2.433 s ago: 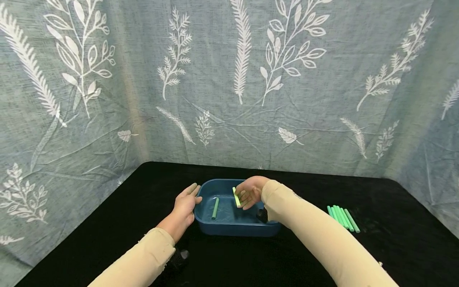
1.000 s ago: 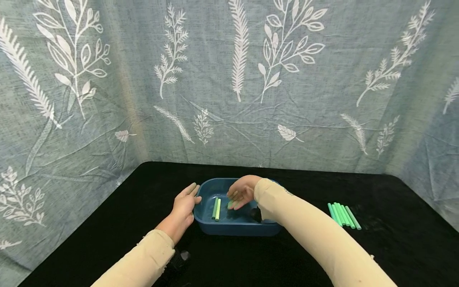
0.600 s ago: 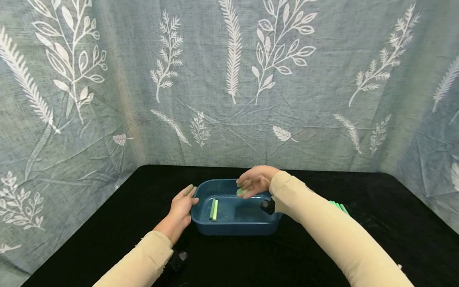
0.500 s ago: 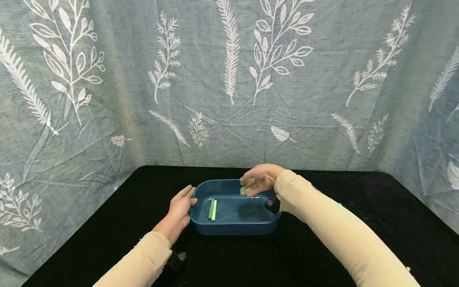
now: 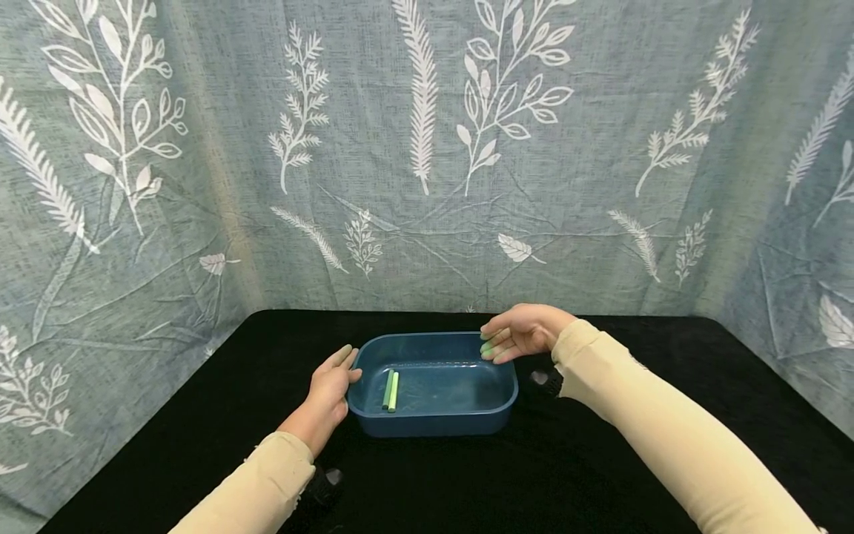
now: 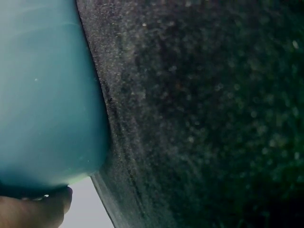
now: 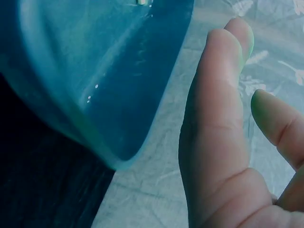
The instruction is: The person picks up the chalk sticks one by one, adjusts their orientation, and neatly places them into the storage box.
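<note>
Two chalk sticks lie side by side near the left end of a blue plastic tub (image 5: 434, 424): a dark green chalk stick (image 5: 388, 389) and a pale yellow-green chalk stick (image 5: 394, 391). Against the tub's left wall rests my left hand (image 5: 328, 387), its fingers extended along the outside and the thumb at the rim. In the left wrist view a fingertip (image 6: 52, 206) shows by the tub's corner. My right hand (image 5: 523, 332) is at the tub's back right corner, fingers relaxed and holding nothing. Green dust marks its fingertips (image 7: 263, 102).
Black cloth covers the table (image 5: 427, 482) under the tub. A grey-blue curtain (image 5: 400, 148) with white leaf prints hangs behind and at both sides. The right sleeve (image 5: 667, 415) crosses the table's right side, where the other chalk sticks are hidden.
The pale yellow-green chalk stick, earlier in my right hand, now lies beside the dark green one. My right hand has let go and moved up and right. The left hand stays at the tub.
</note>
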### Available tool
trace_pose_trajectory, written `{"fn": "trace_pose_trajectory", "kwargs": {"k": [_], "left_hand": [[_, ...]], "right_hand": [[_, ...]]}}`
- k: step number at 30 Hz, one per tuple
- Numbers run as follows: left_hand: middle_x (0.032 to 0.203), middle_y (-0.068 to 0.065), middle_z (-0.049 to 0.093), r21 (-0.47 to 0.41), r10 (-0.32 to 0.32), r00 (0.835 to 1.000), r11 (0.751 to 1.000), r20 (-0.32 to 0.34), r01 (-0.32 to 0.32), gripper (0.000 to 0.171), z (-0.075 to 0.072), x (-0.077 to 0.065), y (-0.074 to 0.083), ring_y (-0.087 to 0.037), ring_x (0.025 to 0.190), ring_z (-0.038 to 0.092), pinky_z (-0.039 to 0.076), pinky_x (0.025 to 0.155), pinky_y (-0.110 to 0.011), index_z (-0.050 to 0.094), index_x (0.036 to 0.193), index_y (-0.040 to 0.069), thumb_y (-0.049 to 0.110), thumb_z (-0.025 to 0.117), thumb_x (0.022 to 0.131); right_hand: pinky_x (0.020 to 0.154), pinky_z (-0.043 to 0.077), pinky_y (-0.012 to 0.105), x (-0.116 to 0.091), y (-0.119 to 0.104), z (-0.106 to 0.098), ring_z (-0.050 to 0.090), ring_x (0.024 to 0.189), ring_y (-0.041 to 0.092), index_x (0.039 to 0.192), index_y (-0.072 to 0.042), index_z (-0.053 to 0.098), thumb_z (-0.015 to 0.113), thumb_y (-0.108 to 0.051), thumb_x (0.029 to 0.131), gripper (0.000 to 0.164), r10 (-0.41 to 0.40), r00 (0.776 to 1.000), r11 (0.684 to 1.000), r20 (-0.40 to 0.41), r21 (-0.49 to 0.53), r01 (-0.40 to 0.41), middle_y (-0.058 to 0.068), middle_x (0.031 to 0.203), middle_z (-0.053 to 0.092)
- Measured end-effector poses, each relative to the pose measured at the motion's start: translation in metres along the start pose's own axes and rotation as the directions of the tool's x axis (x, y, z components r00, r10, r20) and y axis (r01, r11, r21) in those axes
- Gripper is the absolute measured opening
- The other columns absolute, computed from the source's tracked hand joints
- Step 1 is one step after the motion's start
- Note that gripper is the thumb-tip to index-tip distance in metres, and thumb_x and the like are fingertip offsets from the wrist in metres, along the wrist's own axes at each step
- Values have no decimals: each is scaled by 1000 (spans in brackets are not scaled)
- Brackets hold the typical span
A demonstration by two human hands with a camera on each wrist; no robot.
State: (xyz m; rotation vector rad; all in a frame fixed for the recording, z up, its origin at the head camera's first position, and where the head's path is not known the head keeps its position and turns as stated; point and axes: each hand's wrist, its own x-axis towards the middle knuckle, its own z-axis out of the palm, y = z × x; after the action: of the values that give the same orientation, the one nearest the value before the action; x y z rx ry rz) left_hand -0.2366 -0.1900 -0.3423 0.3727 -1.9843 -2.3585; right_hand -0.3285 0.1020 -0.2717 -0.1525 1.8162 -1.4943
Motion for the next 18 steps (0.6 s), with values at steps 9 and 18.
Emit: {"fn": "trace_pose_trajectory", "kwargs": {"k": [9,18], "left_hand": [[160,-17,9,-9,-2,1000,1000,-4,2,61,1,1,0,-32,147,6,11,117,-46,6,155,1,-9,31,100],[160,-18,10,1,-3,1000,1000,-17,3,61,2,1,0,-31,147,6,11,117,-46,7,155,1,-9,31,100]], "right_hand": [[83,55,31,-14,16,-20,64,85,17,140,20,27,42,-10,102,51,-60,998,998,0,-15,60,39,139,38],[79,55,30,-32,27,-42,64,83,17,125,14,43,44,-11,101,35,-83,996,997,-27,-3,83,14,100,61]]}}
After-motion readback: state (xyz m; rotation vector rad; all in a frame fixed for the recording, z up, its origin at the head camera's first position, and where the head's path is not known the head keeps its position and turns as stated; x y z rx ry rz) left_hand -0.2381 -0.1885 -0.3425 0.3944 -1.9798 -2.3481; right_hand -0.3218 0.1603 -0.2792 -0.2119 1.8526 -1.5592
